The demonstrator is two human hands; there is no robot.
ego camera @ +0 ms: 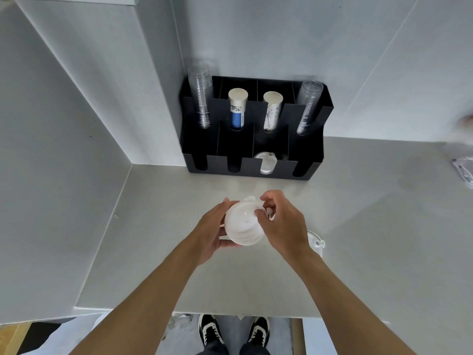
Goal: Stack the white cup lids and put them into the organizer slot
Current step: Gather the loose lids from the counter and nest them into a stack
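Observation:
A stack of white cup lids (243, 226) hangs above the middle of the counter, cupped from the left and below by my left hand (212, 231). My right hand (281, 221) pinches the topmost lid at the stack's right rim. One more white lid (316, 240) lies on the counter, partly hidden behind my right wrist. The black organizer (309, 152) stands against the back wall. Its third front slot holds white lids (267, 162) standing on edge.
The organizer's back slots hold clear plastic cups (202, 98) at left and right (308, 106), and two paper cup stacks (237, 108) in between. White walls close in at left and behind. A clear wrapper (464, 170) lies at the right edge of the counter (371, 226).

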